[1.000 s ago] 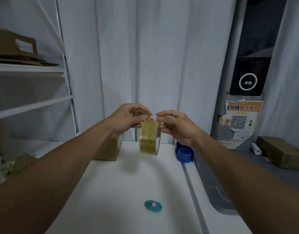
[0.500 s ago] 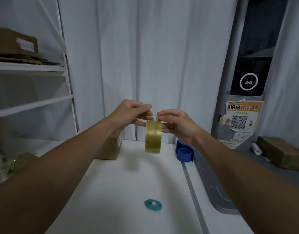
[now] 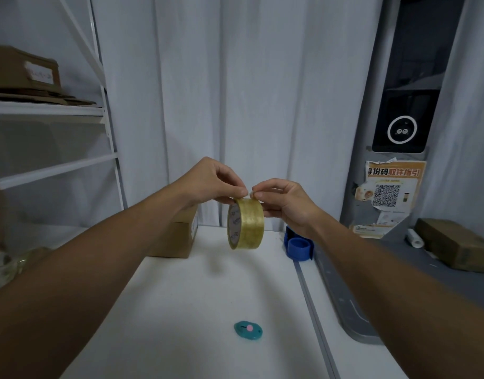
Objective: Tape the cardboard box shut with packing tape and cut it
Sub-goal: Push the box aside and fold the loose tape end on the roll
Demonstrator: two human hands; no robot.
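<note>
A yellowish roll of packing tape (image 3: 246, 222) hangs in the air above the white table (image 3: 197, 296). My left hand (image 3: 208, 184) and my right hand (image 3: 284, 203) both pinch it at its top edge, fingertips almost touching. The roll's printed core faces left. A small cardboard box (image 3: 178, 236) stands on the table behind my left forearm, partly hidden by it. A teal oval cutter (image 3: 248, 329) with a pink button lies on the table near me.
A blue tape dispenser (image 3: 298, 246) sits at the table's back right. A grey machine with a screen and a QR poster (image 3: 391, 195) stands to the right, with a brown parcel (image 3: 459, 248) beside it. White shelving (image 3: 52, 110) with cardboard is at left. Curtains hang behind.
The roll has turned in my fingers, from edge-on half a second ago to showing its core side on the left. Both hands stay pinched at its top.
</note>
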